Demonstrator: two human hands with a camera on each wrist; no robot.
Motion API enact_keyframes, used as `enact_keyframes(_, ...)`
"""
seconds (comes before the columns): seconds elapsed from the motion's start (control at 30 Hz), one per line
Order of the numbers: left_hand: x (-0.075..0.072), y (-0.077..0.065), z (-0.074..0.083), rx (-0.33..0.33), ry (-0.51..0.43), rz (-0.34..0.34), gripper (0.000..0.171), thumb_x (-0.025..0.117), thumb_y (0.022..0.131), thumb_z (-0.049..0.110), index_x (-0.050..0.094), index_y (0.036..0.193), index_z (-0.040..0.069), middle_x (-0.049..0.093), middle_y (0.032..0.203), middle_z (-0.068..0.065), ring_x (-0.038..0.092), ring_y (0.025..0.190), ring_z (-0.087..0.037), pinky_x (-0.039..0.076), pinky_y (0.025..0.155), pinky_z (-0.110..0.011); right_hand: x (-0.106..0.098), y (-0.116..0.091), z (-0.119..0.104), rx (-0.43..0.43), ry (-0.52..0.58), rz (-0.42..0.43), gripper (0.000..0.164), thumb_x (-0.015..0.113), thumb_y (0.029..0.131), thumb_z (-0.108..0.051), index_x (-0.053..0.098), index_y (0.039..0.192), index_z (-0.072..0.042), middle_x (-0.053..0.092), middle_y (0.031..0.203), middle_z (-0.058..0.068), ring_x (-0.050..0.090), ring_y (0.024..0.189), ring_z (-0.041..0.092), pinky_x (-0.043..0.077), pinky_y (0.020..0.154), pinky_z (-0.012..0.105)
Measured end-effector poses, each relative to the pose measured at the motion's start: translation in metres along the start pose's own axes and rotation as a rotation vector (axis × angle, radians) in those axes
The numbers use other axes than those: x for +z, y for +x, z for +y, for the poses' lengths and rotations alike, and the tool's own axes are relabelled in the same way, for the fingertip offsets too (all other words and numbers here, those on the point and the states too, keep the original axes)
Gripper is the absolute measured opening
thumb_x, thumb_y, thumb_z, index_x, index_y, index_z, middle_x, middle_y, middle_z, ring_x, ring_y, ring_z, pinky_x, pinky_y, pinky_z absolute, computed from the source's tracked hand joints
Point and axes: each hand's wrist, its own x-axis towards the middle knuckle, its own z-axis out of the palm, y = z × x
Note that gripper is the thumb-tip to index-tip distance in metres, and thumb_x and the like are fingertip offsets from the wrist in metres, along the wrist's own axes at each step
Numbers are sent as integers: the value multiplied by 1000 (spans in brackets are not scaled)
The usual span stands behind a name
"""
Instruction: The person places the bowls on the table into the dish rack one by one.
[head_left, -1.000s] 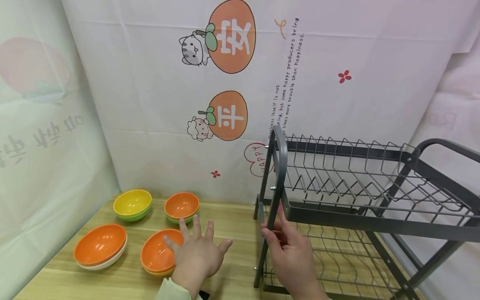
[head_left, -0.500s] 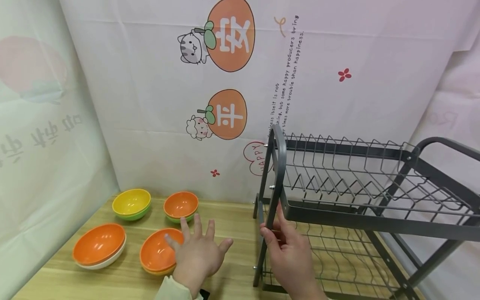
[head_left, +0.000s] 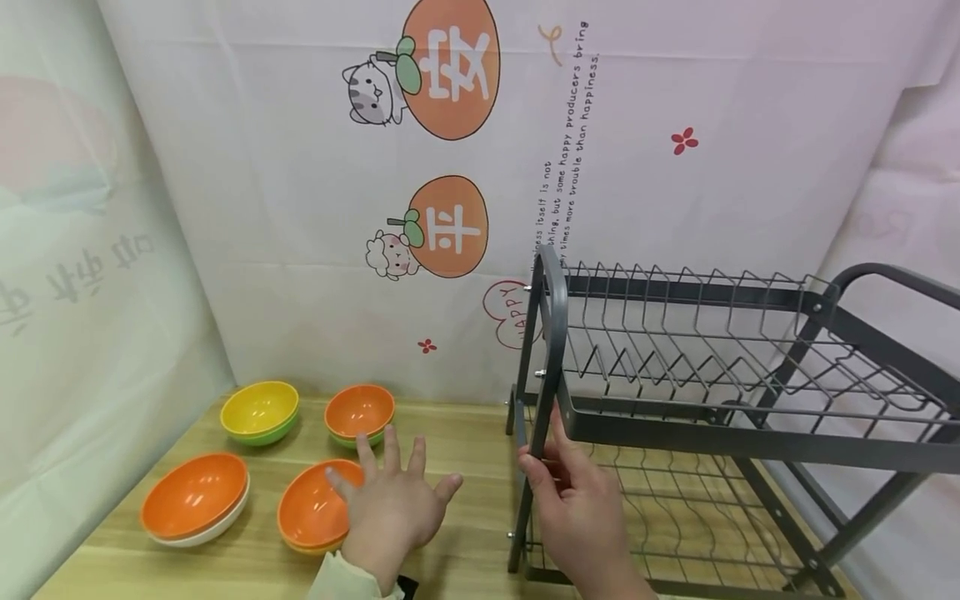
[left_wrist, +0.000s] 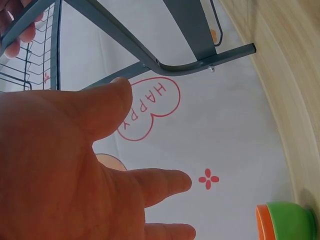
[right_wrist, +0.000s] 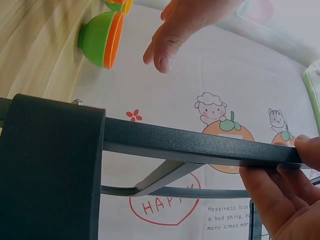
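My right hand (head_left: 581, 508) grips the near left upright of a dark grey two-tier dish rack (head_left: 551, 358), just below the upper tier. In the right wrist view, the thumb and fingers (right_wrist: 265, 195) close round that bar from both sides. My left hand (head_left: 393, 508) is spread with straight fingers and holds nothing. It hovers beside a stack with an orange bowl (head_left: 311, 508) on top, overlapping its right edge in the head view. Behind its fingertips stands a smaller stack, an orange bowl (head_left: 360, 410) in a green one (right_wrist: 95, 40).
Farther left are a yellow bowl (head_left: 258, 408) in a green one and an orange bowl (head_left: 195, 496) in a white one. All the bowls stand on a wood-grain table (head_left: 450, 442). A printed white cloth (head_left: 300, 208) hangs behind, with more cloth at both sides.
The head view has shifted slightly, so the scene sits a little farther left. Both hands keep their poses, the right one still on the rack's upright.
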Motion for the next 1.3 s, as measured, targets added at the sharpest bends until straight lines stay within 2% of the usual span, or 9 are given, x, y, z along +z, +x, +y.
enact_keyframes(0.27, -4, 1, -4, -9, -32, -8, 92, 22, 78, 81, 34, 146, 21, 11, 152, -18, -2, 132, -52, -7, 83, -81, -1, 0, -1, 7, -17, -8, 61, 62, 91, -26, 33, 145, -22, 64, 88, -13, 61, 71, 0, 52, 57, 22)
enact_keyframes(0.4, -11, 5, -11, 17, -96, -26, 90, 33, 78, 80, 32, 147, 22, 11, 152, -18, 3, 132, -52, 1, 84, -82, 0, 1, 0, 2, -11, -18, 61, 62, 91, -27, 33, 145, -24, 65, 89, -13, 61, 74, 0, 53, 60, 22)
enact_keyframes(0.57, -34, 7, -32, 162, -195, 12, 79, 57, 81, 63, 35, 146, 22, 22, 149, -20, 23, 130, -48, 24, 92, -73, 0, 2, -1, 9, -1, -26, 63, 63, 90, -23, 32, 145, -23, 65, 91, -12, 62, 75, 0, 53, 60, 22)
enact_keyframes(0.63, -45, 7, -47, 235, -239, 22, 73, 63, 82, 53, 38, 144, 22, 26, 147, -21, 31, 126, -47, 31, 94, -66, 0, 2, -1, 16, 1, -26, 64, 63, 90, -22, 32, 145, -23, 65, 91, -11, 62, 74, 0, 53, 60, 22)
enact_keyframes(0.73, -60, 10, -78, 304, -279, 23, 67, 66, 83, 45, 42, 142, 24, 33, 144, -18, 37, 124, -44, 32, 97, -60, -1, 2, -2, 26, 8, -29, 64, 63, 90, -21, 31, 146, -24, 64, 91, -11, 61, 74, 0, 53, 60, 23)
enact_keyframes(0.83, -68, 12, -111, 289, -335, -10, 66, 66, 84, 45, 42, 142, 25, 40, 141, -13, 41, 121, -41, 35, 95, -59, -2, 2, -3, 31, 12, -32, 64, 63, 90, -20, 31, 146, -25, 64, 91, -11, 61, 73, 1, 53, 59, 23)
enact_keyframes(1.0, -67, 13, -155, 171, -533, -150, 70, 66, 81, 50, 40, 142, 26, 40, 142, -12, 47, 116, -39, 46, 84, -53, -2, 1, -3, 35, -1, -29, 64, 62, 91, -22, 30, 146, -26, 65, 93, -11, 61, 75, 0, 53, 60, 22)
enact_keyframes(1.2, -47, 12, -174, 34, -875, -278, 69, 69, 85, 28, 37, 144, 14, 34, 144, -16, 47, 116, -38, 54, 74, -45, -1, 1, -1, 17, -6, -19, 66, 63, 90, -20, 30, 146, -28, 64, 91, -12, 61, 74, 0, 53, 60, 22)
enact_keyframes(1.3, -38, 14, -179, 3, -944, -310, 67, 67, 87, 22, 35, 144, 9, 32, 143, -21, 48, 115, -39, 53, 74, -48, -1, 1, -1, 9, -11, -20, 65, 63, 90, -21, 30, 146, -27, 64, 91, -12, 61, 74, 0, 53, 60, 22)
